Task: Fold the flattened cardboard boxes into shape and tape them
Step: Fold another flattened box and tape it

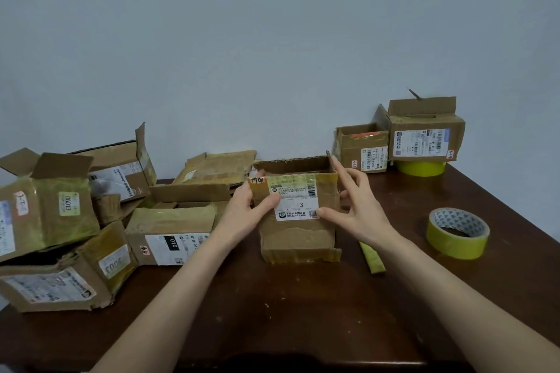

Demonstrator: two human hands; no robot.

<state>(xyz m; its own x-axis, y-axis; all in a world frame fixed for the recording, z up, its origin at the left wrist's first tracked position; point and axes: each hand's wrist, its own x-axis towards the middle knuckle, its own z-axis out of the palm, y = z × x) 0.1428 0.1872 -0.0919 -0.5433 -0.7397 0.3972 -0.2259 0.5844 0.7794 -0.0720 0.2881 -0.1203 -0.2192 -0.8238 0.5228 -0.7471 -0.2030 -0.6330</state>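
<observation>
Box (298,230) held, tape roll (457,233) right — boxes (169,233) left

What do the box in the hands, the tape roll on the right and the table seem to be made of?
The box: corrugated cardboard, matte brown, ragged edges, glossy tape patches. The tape roll: shiny yellow-green tape, probably plastic, on a printed white core. The table: likely dark varnished wood, faint sheen.

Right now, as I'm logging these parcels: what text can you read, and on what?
"3": white label on the held box.
"010": black patch on the low box left of it.
"06013": pale sticker on the far-left box.
"5003", probably: sticker on the bottom-left box.
Barcodes, fine print and red handwritten tags: too small or blurred.
</observation>
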